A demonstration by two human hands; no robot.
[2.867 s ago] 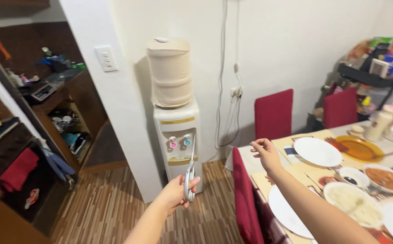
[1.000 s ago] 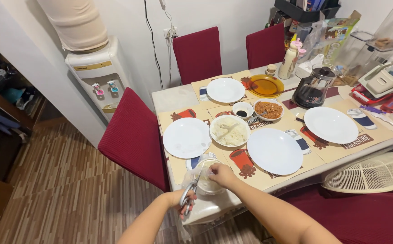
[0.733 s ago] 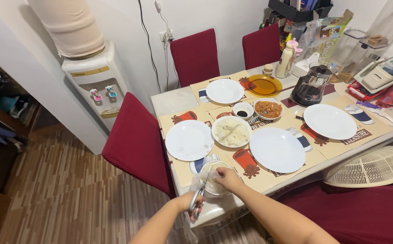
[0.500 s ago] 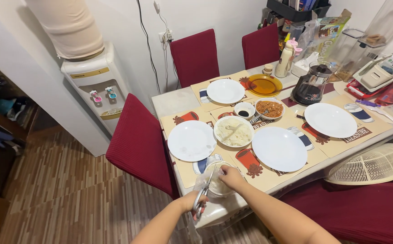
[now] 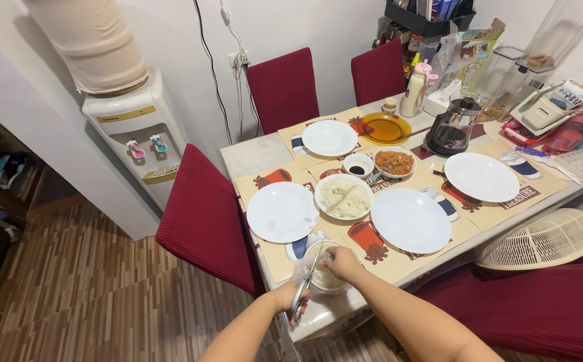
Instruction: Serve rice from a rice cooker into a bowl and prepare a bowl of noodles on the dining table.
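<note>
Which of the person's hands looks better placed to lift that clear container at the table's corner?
Probably the right hand: it already rests on the rim of the clear container. The left hand is lower, beside it, and busy gripping metal tongs.

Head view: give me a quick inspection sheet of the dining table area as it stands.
Surface: dining table covered with printed placemats.
Job's things: clear container at the near edge; metal tongs beside it.
Clutter: four empty white plates, nearest one; rice bowl; coffee pot; orange plate; boxes and bottles at the far end.
Grippers: left hand holds the tongs; right hand on the container rim.
Cables: cords run down the wall to an outlet.
Surroundings: water dispenser, red chairs, nearest, white basket.
</note>
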